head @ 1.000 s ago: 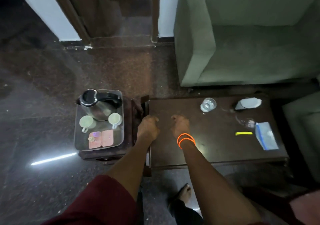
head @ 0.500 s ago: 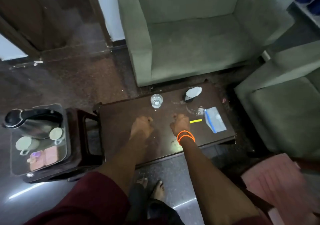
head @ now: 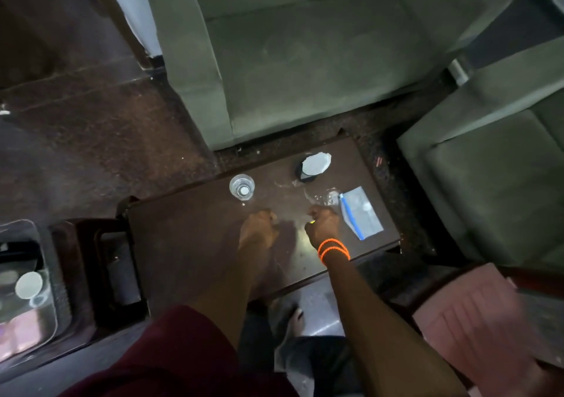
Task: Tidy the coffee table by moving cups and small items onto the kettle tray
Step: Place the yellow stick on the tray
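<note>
Head view, looking down. Green armchair [head: 305, 60] fills the top of frame, a second one [head: 494, 176] at the right; both crowd the dark worktop [head: 189, 244], which probably explains why its clutter sits toward their side, within a sitter's reach. Kettle tray [head: 45, 314] stands on a low stand at the far left edge, well apart from the loose items, with a white cup [head: 29, 285] already on it; so every piece needs a carry across.

On the worktop: clear pouch with a blue strip [head: 361, 213] near the right edge, crumpled clear wrapper [head: 323, 196] just beside it, a dark round object under a white paper cover [head: 314, 166] at the far side, a drinking glass [head: 242, 186] upright at the far edge.

Right hand [head: 325, 224], orange bands at the wrist, fingers curled down over a small yellow item [head: 312, 222]; only a sliver of it shows at the thumb side, so it looks like a pinch to lift it. Left hand [head: 258, 228] hovers as a loose fist just short of the glass, holding nothing visible, likely waiting its turn.
</note>
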